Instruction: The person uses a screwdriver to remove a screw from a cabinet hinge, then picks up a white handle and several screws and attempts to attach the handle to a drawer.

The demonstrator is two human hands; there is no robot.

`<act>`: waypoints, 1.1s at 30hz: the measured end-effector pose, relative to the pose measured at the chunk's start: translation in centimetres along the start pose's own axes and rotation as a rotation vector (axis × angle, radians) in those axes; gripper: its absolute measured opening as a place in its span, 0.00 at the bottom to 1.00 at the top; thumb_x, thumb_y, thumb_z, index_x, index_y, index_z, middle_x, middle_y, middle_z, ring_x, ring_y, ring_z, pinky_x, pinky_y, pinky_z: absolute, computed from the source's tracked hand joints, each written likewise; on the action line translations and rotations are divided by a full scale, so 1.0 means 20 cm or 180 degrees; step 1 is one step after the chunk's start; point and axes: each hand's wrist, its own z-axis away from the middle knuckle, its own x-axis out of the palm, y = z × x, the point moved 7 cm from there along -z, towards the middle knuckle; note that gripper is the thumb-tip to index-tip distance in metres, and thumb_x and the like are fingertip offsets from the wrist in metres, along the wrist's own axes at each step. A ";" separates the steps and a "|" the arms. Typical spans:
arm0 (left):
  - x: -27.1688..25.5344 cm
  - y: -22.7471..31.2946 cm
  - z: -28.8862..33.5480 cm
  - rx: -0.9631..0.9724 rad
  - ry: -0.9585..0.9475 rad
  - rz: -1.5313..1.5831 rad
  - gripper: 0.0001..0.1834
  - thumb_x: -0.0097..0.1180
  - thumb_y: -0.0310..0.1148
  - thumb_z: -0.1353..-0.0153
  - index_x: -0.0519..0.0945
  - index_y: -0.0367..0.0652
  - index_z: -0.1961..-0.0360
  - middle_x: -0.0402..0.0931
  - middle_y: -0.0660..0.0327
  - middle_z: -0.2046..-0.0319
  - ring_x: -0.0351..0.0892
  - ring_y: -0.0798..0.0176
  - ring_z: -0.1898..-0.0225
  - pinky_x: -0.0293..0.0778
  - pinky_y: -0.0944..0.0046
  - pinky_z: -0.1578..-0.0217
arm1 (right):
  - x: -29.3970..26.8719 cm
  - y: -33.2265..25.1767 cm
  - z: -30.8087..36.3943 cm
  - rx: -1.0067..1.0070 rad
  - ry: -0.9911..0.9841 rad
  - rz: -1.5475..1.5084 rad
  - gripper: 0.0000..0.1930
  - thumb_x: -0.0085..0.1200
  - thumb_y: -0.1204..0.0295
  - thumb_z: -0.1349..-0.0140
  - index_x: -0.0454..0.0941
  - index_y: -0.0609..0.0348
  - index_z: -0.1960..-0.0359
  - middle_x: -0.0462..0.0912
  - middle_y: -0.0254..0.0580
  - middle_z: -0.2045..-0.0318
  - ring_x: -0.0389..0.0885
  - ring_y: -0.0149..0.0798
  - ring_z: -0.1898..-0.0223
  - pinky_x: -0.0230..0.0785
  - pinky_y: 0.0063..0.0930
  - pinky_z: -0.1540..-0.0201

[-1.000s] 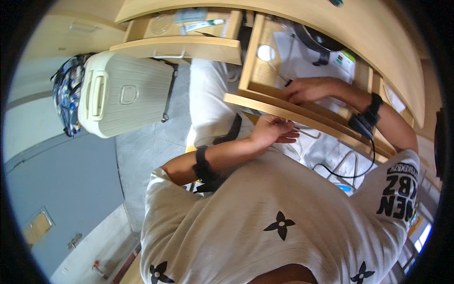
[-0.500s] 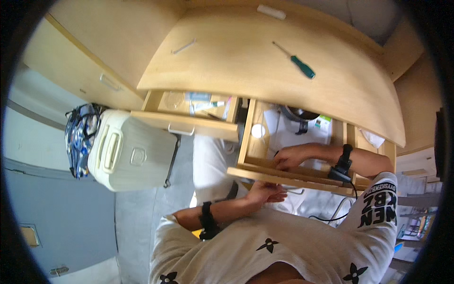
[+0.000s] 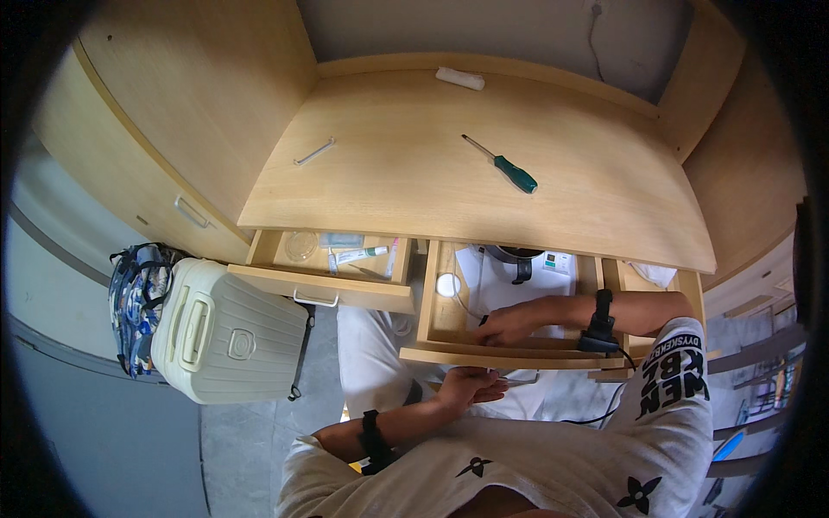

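Observation:
My right hand [image 3: 509, 325] reaches into the open middle drawer [image 3: 429, 302], near its front board. Its fingers curl downward, with something small and dark at the fingertips that I cannot make out. A thin cable runs toward it from a round white piece [image 3: 448, 285]. Behind the hand lie a large white sheet-like item [image 3: 492, 289], a black round pot-like thing [image 3: 521, 269] and a white box with a green patch [image 3: 557, 262]. Outside the drawer front, my left hand [image 3: 471, 388] has its fingers stretched out beside the metal handle [image 3: 522, 378], holding nothing visible.
On the desktop [image 3: 389, 190] lie a green-handled screwdriver [image 3: 515, 174], a metal wrench [image 3: 314, 152] and a white stick-like piece [image 3: 460, 78]. The open left drawer [image 3: 345, 287] holds a tube [image 3: 361, 255] and small items. A cream suitcase [image 3: 233, 337] stands left; a white bundle [image 3: 654, 274] fills part of the right drawer.
My view has tilted, so the desk and drawers sit lower in the picture and more wall shows. Both hands keep about the same places at the middle drawer.

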 end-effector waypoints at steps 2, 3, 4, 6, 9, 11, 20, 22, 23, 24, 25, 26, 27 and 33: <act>0.00 -0.02 -0.01 0.0022 -0.0018 0.0033 0.09 0.54 0.32 0.38 0.71 0.39 0.62 0.77 0.51 0.61 0.79 0.55 0.57 0.77 0.56 0.53 | 0.00 0.01 0.00 0.0101 -0.0074 0.0064 0.13 0.45 0.73 0.40 0.73 0.62 0.54 0.80 0.54 0.62 0.78 0.49 0.62 0.69 0.36 0.59; 0.00 -0.01 -0.01 0.0073 0.0014 -0.0076 0.09 0.54 0.32 0.39 0.71 0.40 0.62 0.77 0.51 0.61 0.79 0.55 0.57 0.77 0.56 0.53 | 0.00 0.00 0.01 0.0200 -0.0134 0.0124 0.13 0.44 0.73 0.39 0.73 0.62 0.54 0.80 0.55 0.62 0.78 0.49 0.62 0.68 0.36 0.59; 0.01 0.00 0.00 0.0121 0.0046 -0.0186 0.08 0.55 0.32 0.39 0.71 0.40 0.63 0.77 0.51 0.62 0.79 0.55 0.57 0.76 0.56 0.52 | 0.00 -0.03 0.02 0.0202 -0.0144 0.0114 0.13 0.44 0.73 0.39 0.73 0.62 0.54 0.80 0.55 0.62 0.78 0.49 0.62 0.68 0.36 0.59; 0.01 0.01 0.00 0.0194 0.0126 -0.0158 0.10 0.55 0.31 0.39 0.73 0.35 0.62 0.78 0.50 0.63 0.80 0.55 0.60 0.78 0.58 0.55 | -0.03 -0.08 0.05 0.0160 0.0042 -0.0049 0.14 0.43 0.72 0.39 0.73 0.61 0.53 0.80 0.56 0.63 0.78 0.49 0.64 0.68 0.37 0.60; -0.01 0.00 -0.01 0.0291 0.0167 -0.0100 0.12 0.56 0.30 0.40 0.74 0.31 0.61 0.79 0.48 0.64 0.82 0.54 0.62 0.80 0.59 0.58 | -0.02 -0.08 0.03 0.0240 -0.0103 0.0278 0.15 0.42 0.71 0.38 0.72 0.61 0.52 0.79 0.57 0.65 0.78 0.49 0.65 0.68 0.38 0.61; -0.02 -0.01 -0.01 0.0308 0.0135 -0.0057 0.12 0.56 0.30 0.40 0.74 0.31 0.61 0.79 0.48 0.64 0.82 0.55 0.62 0.80 0.59 0.58 | -0.03 -0.09 0.02 0.0340 -0.0079 0.0259 0.14 0.42 0.70 0.38 0.73 0.62 0.53 0.79 0.57 0.66 0.78 0.49 0.67 0.67 0.38 0.62; 0.00 0.00 0.02 0.0094 0.0418 -0.0109 0.06 0.54 0.28 0.40 0.72 0.39 0.65 0.77 0.53 0.64 0.79 0.54 0.58 0.77 0.56 0.53 | 0.02 0.11 -0.03 0.0574 -0.0166 0.0341 0.13 0.45 0.67 0.38 0.74 0.66 0.63 0.79 0.55 0.70 0.77 0.43 0.70 0.67 0.37 0.66; 0.00 0.01 0.01 0.0406 0.0093 0.0059 0.11 0.54 0.28 0.39 0.74 0.31 0.59 0.78 0.51 0.64 0.81 0.54 0.61 0.80 0.58 0.57 | 0.02 0.09 -0.03 0.0636 -0.0212 0.0466 0.12 0.47 0.67 0.39 0.75 0.65 0.63 0.80 0.54 0.70 0.78 0.42 0.69 0.68 0.35 0.65; -0.01 0.00 0.01 0.0408 0.0105 0.0072 0.11 0.54 0.28 0.39 0.74 0.31 0.59 0.78 0.51 0.64 0.81 0.54 0.61 0.80 0.58 0.57 | 0.01 0.07 -0.01 0.0643 -0.0024 0.0203 0.11 0.49 0.69 0.41 0.75 0.64 0.63 0.80 0.51 0.70 0.78 0.40 0.68 0.69 0.34 0.64; 0.00 0.01 0.03 0.0386 0.0202 -0.0019 0.11 0.54 0.28 0.39 0.74 0.31 0.58 0.78 0.51 0.64 0.81 0.54 0.61 0.80 0.58 0.57 | -0.01 0.05 0.00 0.0645 0.0166 -0.0063 0.10 0.51 0.70 0.43 0.76 0.63 0.64 0.81 0.49 0.69 0.78 0.38 0.67 0.69 0.32 0.63; 0.00 0.02 0.04 0.0365 0.0301 -0.0110 0.11 0.54 0.28 0.39 0.74 0.31 0.58 0.78 0.51 0.64 0.81 0.54 0.61 0.80 0.58 0.57 | -0.02 0.04 0.01 0.0632 0.0153 -0.0067 0.10 0.51 0.70 0.43 0.76 0.63 0.64 0.81 0.49 0.69 0.78 0.38 0.67 0.69 0.32 0.63; 0.00 0.02 0.03 0.0366 0.0318 -0.0101 0.11 0.54 0.28 0.39 0.74 0.31 0.58 0.78 0.51 0.64 0.81 0.54 0.61 0.80 0.58 0.57 | -0.04 0.01 0.01 0.0482 0.0121 -0.0090 0.09 0.51 0.71 0.43 0.76 0.63 0.64 0.81 0.46 0.69 0.79 0.37 0.66 0.70 0.30 0.62; 0.00 0.02 0.03 0.0374 0.0284 -0.0062 0.12 0.54 0.28 0.39 0.74 0.31 0.58 0.78 0.51 0.63 0.81 0.55 0.61 0.80 0.59 0.57 | -0.05 -0.01 0.01 0.0345 0.0102 -0.0107 0.08 0.52 0.73 0.44 0.77 0.62 0.64 0.82 0.44 0.68 0.79 0.36 0.65 0.70 0.29 0.61; 0.02 0.03 0.02 0.0320 0.0240 -0.0186 0.10 0.53 0.28 0.38 0.73 0.34 0.59 0.77 0.52 0.63 0.80 0.54 0.60 0.79 0.58 0.56 | -0.02 0.05 -0.01 0.0439 0.0166 0.0300 0.11 0.49 0.68 0.41 0.75 0.64 0.65 0.82 0.45 0.69 0.75 0.35 0.71 0.68 0.32 0.66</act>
